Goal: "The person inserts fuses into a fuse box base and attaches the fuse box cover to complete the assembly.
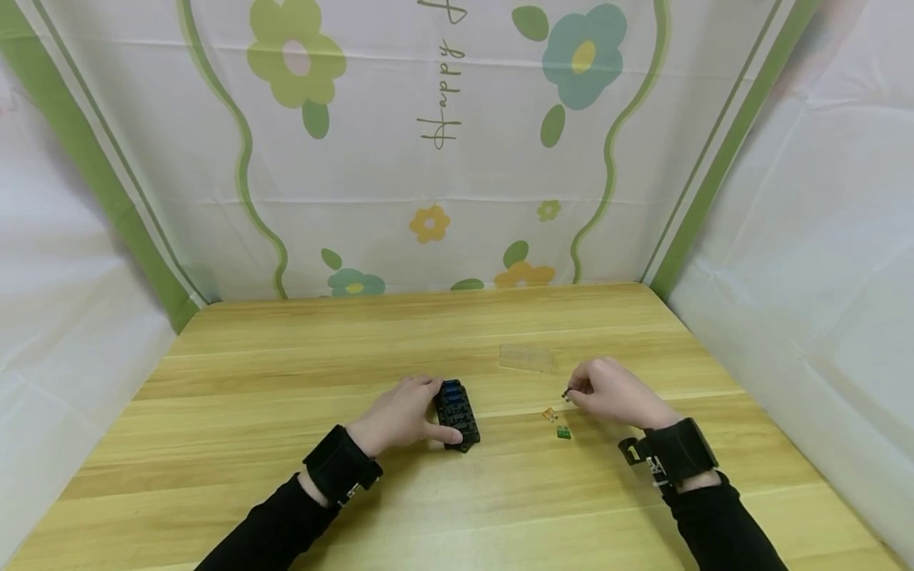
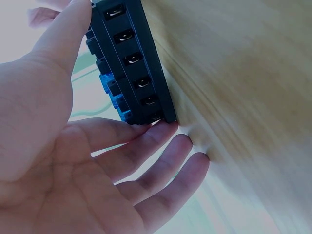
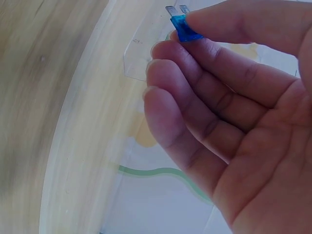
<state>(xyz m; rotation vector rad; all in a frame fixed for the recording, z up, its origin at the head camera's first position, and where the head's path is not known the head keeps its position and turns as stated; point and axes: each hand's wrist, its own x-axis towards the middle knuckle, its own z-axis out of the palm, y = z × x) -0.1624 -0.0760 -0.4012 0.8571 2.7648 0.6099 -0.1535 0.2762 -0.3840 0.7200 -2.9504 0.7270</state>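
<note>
A black fuse box (image 1: 457,414) lies on the table, with a few blue fuses (image 1: 451,388) seated at its far end. My left hand (image 1: 400,414) holds the box by its ends, thumb at the near end and fingertips at the far end. In the left wrist view, metal terminals show in the openings along the side of the fuse box (image 2: 132,58). My right hand (image 1: 617,395) pinches a blue blade fuse (image 3: 186,29) between thumb and index finger, its two prongs pointing away from the palm. Below that hand lie an orange fuse (image 1: 549,414) and a green fuse (image 1: 563,433).
A clear plastic cover (image 1: 527,358) lies flat on the wooden table (image 1: 321,341), beyond the loose fuses. White cloth with printed flowers (image 1: 428,174) hangs along the table's back edge, and white cloth walls stand at both sides.
</note>
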